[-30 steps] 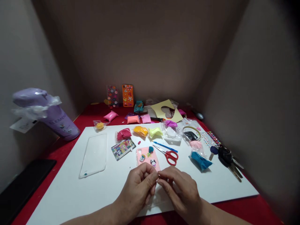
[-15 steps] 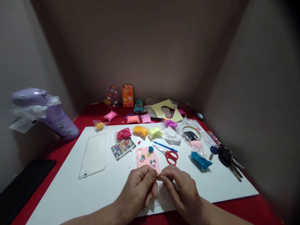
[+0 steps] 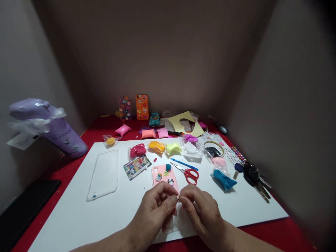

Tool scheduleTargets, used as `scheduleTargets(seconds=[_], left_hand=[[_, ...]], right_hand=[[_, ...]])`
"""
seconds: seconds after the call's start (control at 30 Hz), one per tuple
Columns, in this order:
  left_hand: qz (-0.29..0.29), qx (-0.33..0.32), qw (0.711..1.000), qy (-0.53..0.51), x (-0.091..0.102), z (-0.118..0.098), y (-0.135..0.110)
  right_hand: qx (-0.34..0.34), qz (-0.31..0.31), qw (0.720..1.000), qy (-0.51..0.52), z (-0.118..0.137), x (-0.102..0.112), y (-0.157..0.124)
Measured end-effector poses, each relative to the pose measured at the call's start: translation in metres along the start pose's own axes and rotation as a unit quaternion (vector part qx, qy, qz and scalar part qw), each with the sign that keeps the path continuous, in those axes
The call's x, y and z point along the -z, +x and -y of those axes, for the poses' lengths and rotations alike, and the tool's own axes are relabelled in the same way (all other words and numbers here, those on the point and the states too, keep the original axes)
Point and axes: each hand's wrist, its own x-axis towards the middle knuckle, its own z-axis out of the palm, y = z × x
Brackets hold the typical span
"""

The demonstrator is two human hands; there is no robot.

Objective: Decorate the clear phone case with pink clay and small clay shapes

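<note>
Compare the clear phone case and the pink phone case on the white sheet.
The clear phone case is see-through and bare; the pink phone case is opaque and carries small clay figures. The clear phone case lies in full view, apart from the hands; the pink phone case is partly hidden behind the left hand and right hand, whose fingertips meet over it. Both lie flat on the white sheet.
</note>
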Motion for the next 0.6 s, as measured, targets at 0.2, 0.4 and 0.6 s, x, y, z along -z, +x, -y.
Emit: scheduleTargets(seconds=[0.2, 0.4, 0.6], left_hand=[[-0.018, 0.000, 0.999, 0.042, -0.0022, 0.0001, 0.0006], [-0.026, -0.013, 0.998, 0.063, -0.0033, 0.0001, -0.0013], [-0.029, -0.009, 0.997, 0.077, -0.0013, -0.0003, 0.0003]], right_hand=[[-0.004, 0.004, 1.000, 0.004, -0.0018, -0.0009, 0.0007], [-0.011, -0.006, 1.000, 0.000, 0.0000, -0.0005, -0.0003], [-0.034, 0.000, 0.998, 0.046, 0.0022, 0.0028, 0.0040]])
